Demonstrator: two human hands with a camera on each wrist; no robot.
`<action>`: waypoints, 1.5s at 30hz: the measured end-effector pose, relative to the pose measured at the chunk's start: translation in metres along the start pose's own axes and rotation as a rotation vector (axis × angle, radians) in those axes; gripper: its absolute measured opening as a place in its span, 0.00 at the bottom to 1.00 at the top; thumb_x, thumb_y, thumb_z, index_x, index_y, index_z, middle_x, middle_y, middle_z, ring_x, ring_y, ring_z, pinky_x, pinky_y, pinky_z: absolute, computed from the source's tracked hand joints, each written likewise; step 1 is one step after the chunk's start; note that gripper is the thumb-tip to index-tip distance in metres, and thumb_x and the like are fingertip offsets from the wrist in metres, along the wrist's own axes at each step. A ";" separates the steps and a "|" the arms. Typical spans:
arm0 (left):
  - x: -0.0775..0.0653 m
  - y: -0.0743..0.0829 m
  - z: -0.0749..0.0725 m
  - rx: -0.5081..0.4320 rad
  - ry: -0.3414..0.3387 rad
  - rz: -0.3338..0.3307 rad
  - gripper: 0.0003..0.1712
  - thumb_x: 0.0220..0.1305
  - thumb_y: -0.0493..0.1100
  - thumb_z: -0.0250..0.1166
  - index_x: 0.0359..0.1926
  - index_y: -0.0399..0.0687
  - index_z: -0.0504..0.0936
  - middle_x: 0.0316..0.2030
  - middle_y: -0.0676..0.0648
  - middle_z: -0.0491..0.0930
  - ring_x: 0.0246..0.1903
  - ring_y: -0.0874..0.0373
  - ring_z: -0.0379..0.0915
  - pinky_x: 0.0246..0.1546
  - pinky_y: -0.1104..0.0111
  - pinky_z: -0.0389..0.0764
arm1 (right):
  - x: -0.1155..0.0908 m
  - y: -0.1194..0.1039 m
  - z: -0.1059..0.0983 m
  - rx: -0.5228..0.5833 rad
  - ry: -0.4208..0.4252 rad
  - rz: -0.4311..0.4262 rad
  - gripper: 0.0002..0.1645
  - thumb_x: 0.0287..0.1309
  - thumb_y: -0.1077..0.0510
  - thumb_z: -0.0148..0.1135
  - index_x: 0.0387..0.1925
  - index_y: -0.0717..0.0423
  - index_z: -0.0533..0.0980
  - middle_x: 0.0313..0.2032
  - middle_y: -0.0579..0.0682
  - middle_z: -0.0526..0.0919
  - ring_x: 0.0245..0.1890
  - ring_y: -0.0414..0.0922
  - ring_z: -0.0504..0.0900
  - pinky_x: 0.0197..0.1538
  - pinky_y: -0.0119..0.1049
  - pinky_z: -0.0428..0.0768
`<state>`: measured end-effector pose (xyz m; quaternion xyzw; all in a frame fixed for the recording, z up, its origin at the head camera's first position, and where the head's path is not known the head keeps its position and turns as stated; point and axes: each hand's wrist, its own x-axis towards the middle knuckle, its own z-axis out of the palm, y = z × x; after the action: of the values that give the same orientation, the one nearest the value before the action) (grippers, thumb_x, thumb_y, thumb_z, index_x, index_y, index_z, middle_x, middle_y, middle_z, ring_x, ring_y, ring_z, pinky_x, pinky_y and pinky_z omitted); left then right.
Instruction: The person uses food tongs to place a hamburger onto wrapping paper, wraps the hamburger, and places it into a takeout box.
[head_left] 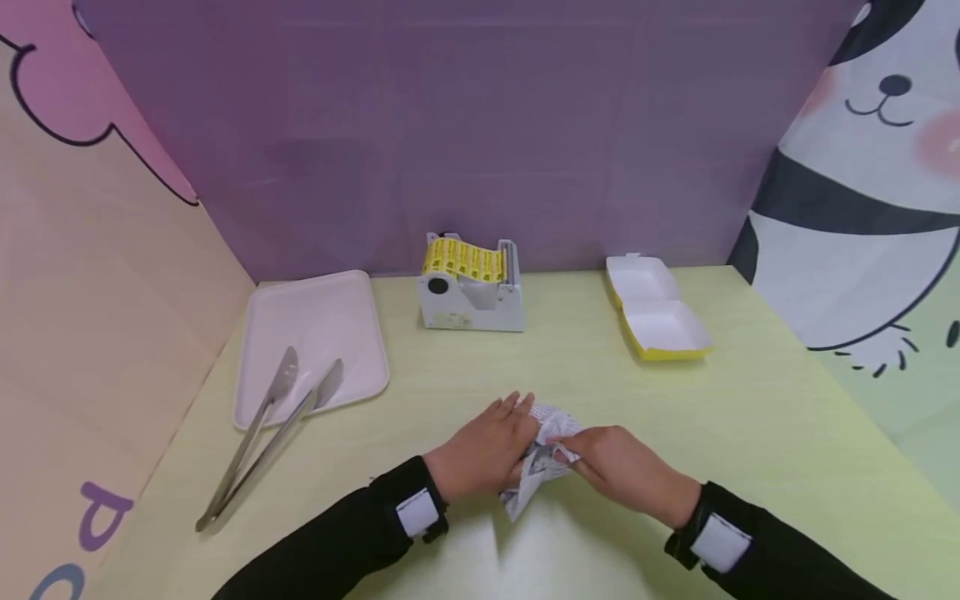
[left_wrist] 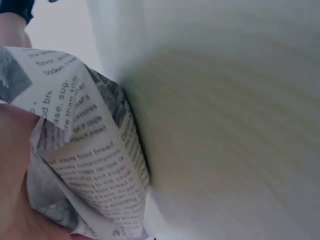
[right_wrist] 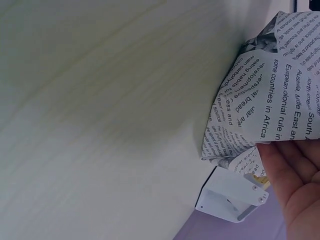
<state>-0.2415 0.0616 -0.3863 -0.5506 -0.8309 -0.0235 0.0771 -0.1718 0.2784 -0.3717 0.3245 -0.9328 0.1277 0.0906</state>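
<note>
A folded bundle of newsprint-patterned wrapping paper (head_left: 551, 467) is between both hands at the front middle of the table. Whatever the paper may contain is hidden. My left hand (head_left: 487, 446) holds the bundle from its left side, thumb on the near side and fingers over the far part. On the right, my right hand (head_left: 633, 467) pinches a folded edge of the paper between thumb and fingers. Printed text covers the paper (left_wrist: 95, 165) in the left wrist view. Fingers (right_wrist: 287, 165) of the right hand press against the paper (right_wrist: 280, 95) in the right wrist view.
A label dispenser (head_left: 472, 287) with a yellow label roll stands by the back wall. To the left, metal tongs (head_left: 255, 450) lie partly on a white tray (head_left: 318, 300). An open yellow-and-white takeaway box (head_left: 660, 321) sits at the back right. Walls bound the table's back and sides.
</note>
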 end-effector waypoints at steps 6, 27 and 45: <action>-0.004 0.001 -0.005 0.081 0.098 0.003 0.15 0.69 0.54 0.57 0.45 0.49 0.78 0.55 0.46 0.74 0.53 0.53 0.69 0.54 0.63 0.72 | 0.003 0.001 -0.001 0.030 -0.031 0.007 0.08 0.64 0.63 0.58 0.39 0.59 0.83 0.30 0.46 0.86 0.30 0.39 0.83 0.35 0.36 0.81; -0.029 -0.008 -0.020 -0.043 0.005 0.056 0.20 0.58 0.47 0.67 0.49 0.43 0.77 0.50 0.46 0.79 0.37 0.63 0.77 0.37 0.74 0.79 | 0.011 0.005 -0.003 0.125 -0.032 0.071 0.12 0.66 0.61 0.56 0.26 0.51 0.79 0.17 0.34 0.69 0.19 0.29 0.69 0.26 0.31 0.74; -0.031 -0.003 -0.016 0.061 -0.004 0.128 0.21 0.69 0.55 0.57 0.26 0.51 0.88 0.58 0.42 0.77 0.36 0.58 0.81 0.41 0.68 0.80 | 0.010 0.008 -0.003 0.219 -0.070 0.173 0.18 0.67 0.61 0.54 0.19 0.51 0.73 0.15 0.34 0.62 0.17 0.30 0.61 0.23 0.28 0.66</action>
<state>-0.2310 0.0301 -0.3753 -0.6000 -0.7945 0.0081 0.0936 -0.1840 0.2799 -0.3677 0.2552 -0.9404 0.2246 0.0105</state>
